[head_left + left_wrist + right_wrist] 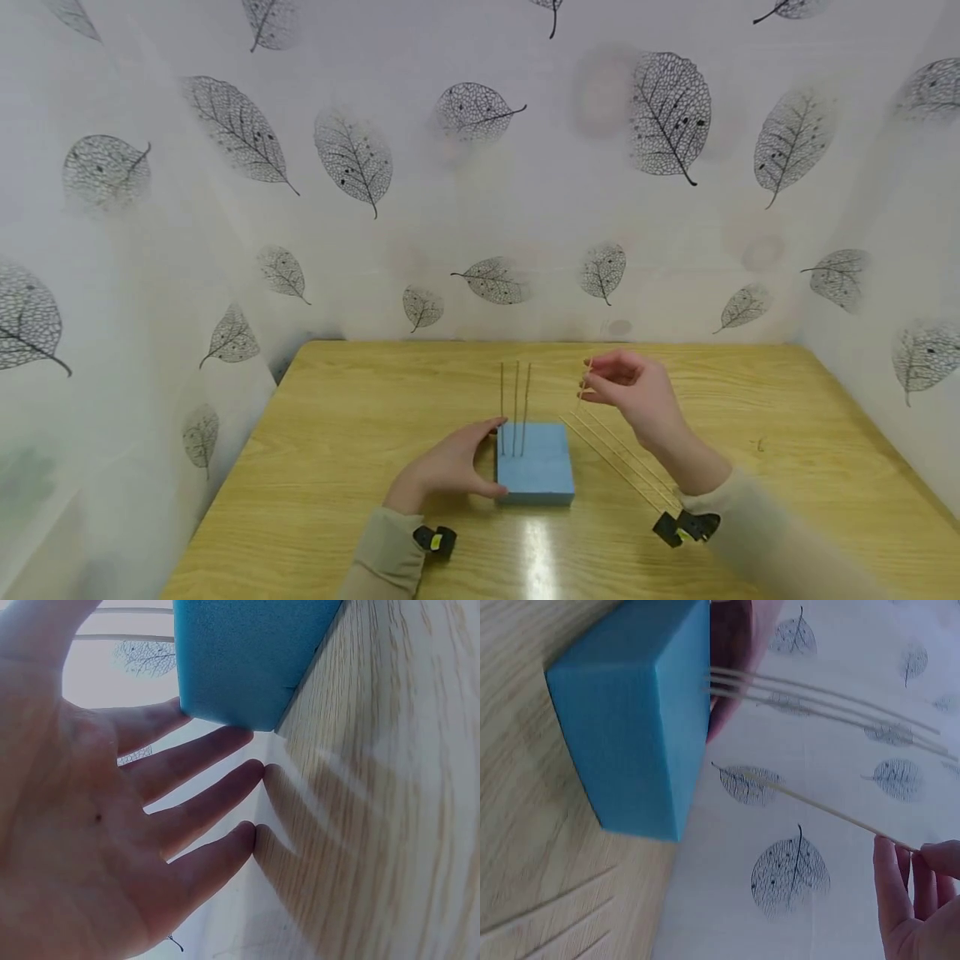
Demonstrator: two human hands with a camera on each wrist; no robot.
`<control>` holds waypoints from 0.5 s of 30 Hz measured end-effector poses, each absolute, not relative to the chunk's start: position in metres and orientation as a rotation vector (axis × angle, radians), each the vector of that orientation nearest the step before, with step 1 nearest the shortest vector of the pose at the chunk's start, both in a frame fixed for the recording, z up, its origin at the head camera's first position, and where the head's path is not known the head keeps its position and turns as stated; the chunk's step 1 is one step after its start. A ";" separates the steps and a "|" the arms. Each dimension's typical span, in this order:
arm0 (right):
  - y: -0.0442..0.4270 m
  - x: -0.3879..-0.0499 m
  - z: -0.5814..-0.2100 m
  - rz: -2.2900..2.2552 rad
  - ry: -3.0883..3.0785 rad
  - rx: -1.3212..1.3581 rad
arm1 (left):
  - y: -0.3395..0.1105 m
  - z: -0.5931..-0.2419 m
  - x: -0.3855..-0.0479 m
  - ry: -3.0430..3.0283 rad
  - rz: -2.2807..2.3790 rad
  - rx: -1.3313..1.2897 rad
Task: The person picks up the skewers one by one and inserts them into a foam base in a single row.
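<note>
Wooden stick [583, 386], head view: pinched in right hand [633, 390], right of blue foam block [542, 477], above desk [315, 467]. Three upright sticks [515, 404] in block. Left wrist: left hand [112, 802] fanned, fingertips touching block. Right wrist: stick's free end toward block, apart from it.

Left arm [385, 552] is slanting in from near left; left hand [447, 467] is resting low, palm [82, 825] facing right, thumb [486, 488] lying nearer, straight fingers [206, 808] fanning apart farther off. Right arm [772, 525] is angling in from near right; right hand [637, 393] is hovering higher and farther, pinching between thumb and fingertips [886, 851].
</note>
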State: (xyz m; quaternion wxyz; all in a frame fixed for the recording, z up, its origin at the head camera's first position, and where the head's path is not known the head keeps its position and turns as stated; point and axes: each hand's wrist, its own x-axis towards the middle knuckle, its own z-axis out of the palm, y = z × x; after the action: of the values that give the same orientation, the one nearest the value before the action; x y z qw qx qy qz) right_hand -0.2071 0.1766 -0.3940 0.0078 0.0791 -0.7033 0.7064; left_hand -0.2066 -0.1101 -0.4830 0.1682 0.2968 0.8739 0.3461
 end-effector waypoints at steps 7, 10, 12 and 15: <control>0.138 -0.193 -0.403 1.940 -2.301 0.331 | -0.112 -0.483 -0.208 2.498 0.979 0.844; 0.130 -0.191 -0.407 1.877 -2.319 0.374 | -0.112 -0.484 -0.209 2.510 0.969 0.856; 0.126 -0.190 -0.408 1.841 -2.327 0.400 | -0.112 -0.485 -0.209 2.516 0.961 0.864; 0.125 -0.189 -0.410 1.820 -2.337 0.413 | -0.111 -0.486 -0.209 2.517 0.955 0.861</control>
State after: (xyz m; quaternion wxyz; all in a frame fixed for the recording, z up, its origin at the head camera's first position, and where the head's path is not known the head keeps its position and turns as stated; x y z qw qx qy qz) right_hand -0.1888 0.1246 -0.4104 0.0753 0.1377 -0.7791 0.6069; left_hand -0.2086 -0.1108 -0.4863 0.1568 0.3008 0.8795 0.3337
